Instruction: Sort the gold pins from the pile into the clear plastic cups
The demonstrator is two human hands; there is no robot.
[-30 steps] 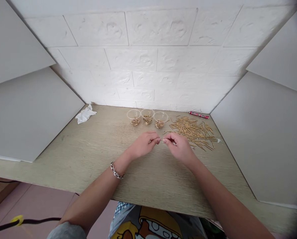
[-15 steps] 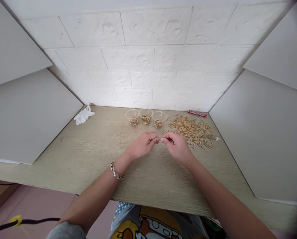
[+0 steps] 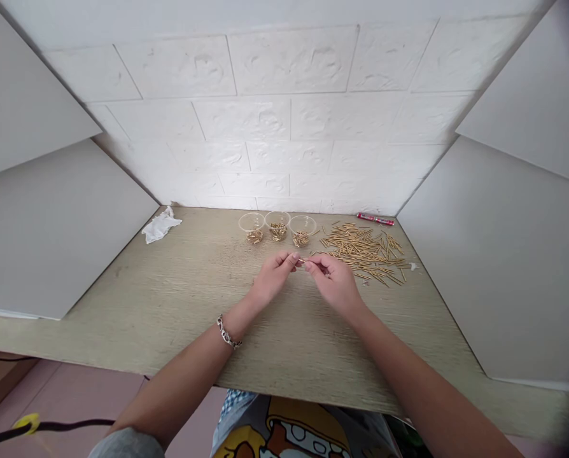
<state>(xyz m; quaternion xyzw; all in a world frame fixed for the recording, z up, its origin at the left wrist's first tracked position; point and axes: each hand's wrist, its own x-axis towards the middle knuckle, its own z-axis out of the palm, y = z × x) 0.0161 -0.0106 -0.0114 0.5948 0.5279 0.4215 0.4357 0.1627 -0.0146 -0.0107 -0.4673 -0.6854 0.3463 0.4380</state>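
Observation:
Between the fingertips of both hands runs a thin gold-coloured metal pin [image 3: 302, 260], mostly covered by the fingers. My left hand [image 3: 275, 273] pinches its left end with thumb and forefinger. From the right, my right hand [image 3: 333, 278] pinches the other end, fingers curled in. Behind the hands stand three clear plastic cups, a left cup [image 3: 252, 222], a middle cup [image 3: 277, 221] and a right cup [image 3: 303, 225], each with small gold pieces at the bottom. Beside my right hand lies a loose pile of long gold pins [image 3: 361, 245].
A red wrapped stick [image 3: 375, 219] lies behind the pile by the wall. Crumpled white tissue [image 3: 161, 225] is at the far left, and a white scrap [image 3: 413, 266] sits right of the pile. Grey panels [image 3: 513, 267] flank the wooden table [image 3: 170, 299].
My left hand has turned so its thumb lies on top, and its fingertips have shifted slightly left. More of the pin shows between the hands. The view has tilted slightly.

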